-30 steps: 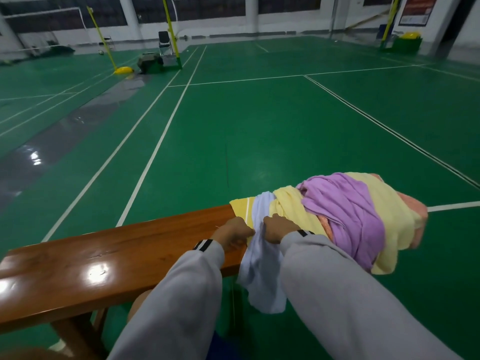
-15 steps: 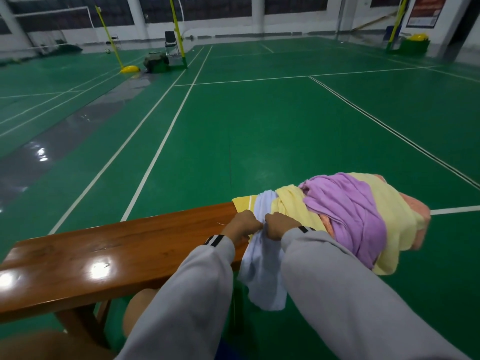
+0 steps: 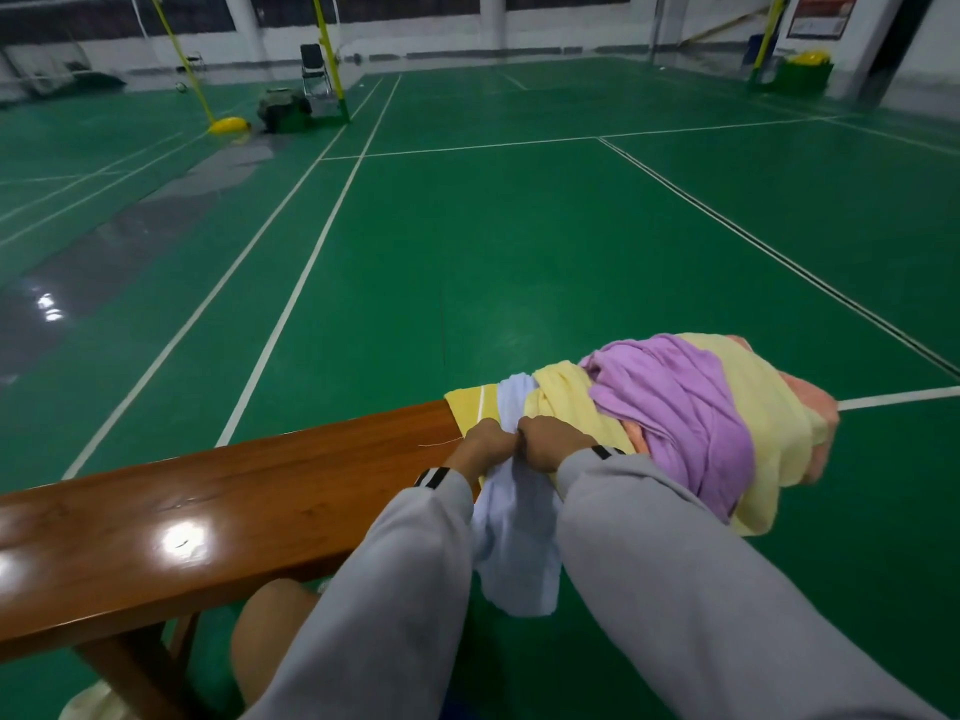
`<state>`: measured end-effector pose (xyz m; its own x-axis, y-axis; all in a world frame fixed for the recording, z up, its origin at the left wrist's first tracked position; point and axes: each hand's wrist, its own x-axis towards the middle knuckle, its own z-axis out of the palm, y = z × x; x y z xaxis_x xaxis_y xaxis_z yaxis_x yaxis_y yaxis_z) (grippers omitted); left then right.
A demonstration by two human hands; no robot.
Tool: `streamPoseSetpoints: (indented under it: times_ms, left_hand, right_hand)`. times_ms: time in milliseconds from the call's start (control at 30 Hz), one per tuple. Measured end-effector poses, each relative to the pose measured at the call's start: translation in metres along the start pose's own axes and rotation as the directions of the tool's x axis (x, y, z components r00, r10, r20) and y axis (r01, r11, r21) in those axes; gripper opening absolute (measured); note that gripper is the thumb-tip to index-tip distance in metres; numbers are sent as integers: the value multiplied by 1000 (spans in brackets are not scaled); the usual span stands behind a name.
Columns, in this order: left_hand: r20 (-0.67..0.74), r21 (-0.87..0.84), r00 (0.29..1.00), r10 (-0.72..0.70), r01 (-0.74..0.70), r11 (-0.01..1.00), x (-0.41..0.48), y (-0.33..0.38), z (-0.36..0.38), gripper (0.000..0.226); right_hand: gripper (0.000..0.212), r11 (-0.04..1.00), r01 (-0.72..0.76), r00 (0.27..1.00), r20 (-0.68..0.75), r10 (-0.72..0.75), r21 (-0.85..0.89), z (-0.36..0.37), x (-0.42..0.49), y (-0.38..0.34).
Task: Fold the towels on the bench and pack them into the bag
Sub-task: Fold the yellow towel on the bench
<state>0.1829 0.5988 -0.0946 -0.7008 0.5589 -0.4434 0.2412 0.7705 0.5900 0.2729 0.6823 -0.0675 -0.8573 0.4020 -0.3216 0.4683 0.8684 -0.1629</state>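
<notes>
- Both hands have come a little closer together than in the earlier frames, and their knuckles now almost touch; the towels lie as they did before.
- Nearest to the camera, a bare knee (image 3: 270,626) shows below the counter (image 3: 234,491), and two grey sleeves (image 3: 395,589) reach forward.
- Between the sleeves, the pale blue towel (image 3: 517,553) hangs down over the near edge of the counter, with its lower end free in the air.
- The left hand (image 3: 488,443) and the right hand (image 3: 553,443) both grip the upper part of this towel, side by side, with the fingers curled into the cloth.
- Beyond the hands, the far part of this towel lies across the yellow towel (image 3: 769,407) and seems caught beside its bunched folds.
- The purple towel (image 3: 685,407) lies on top of the yellow one, and an orange towel (image 3: 815,402) shows at the far right; the whole pile sits on the right end of the counter and hangs over it.
- My judgement is that a strong pull can drag the pile off this end to the floor (image 3: 519,252), because the blue cloth is tangled with the others.
- Gripping in one bunch also gives no clean corners, so the fold can come out crooked.
- I do not see the bag.
- Far behind, a chair (image 3: 313,65) and yellow posts (image 3: 324,39) stand near the wall.
</notes>
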Motion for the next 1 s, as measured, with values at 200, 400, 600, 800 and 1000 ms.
streamPoseSetpoints:
  times_ms: [200, 400, 600, 800, 1000]
  left_hand:
    - [37, -9, 999, 1, -1, 1000, 4, -5, -2, 60]
    - [87, -26, 996, -31, 33, 999, -7, -7, -7, 44]
    - [91, -127, 992, -91, 102, 987, -16, -10, -6, 44]
    - [133, -104, 989, -65, 79, 991, -29, -25, 3, 43]
    - [179, 155, 984, 10, -38, 987, -45, -23, -2, 43]
  right_hand:
    - [33, 999, -21, 999, -30, 20, -38, 1, 9, -4]
    - [37, 998, -13, 1000, 21, 15, -59, -1, 10, -15]
    - [50, 999, -13, 996, 87, 17, -40, 8, 10, -18]
    - [33, 1000, 13, 996, 85, -11, -15, 12, 12, -25]
    - [29, 995, 60, 998, 16, -59, -79, 11, 7, -23]
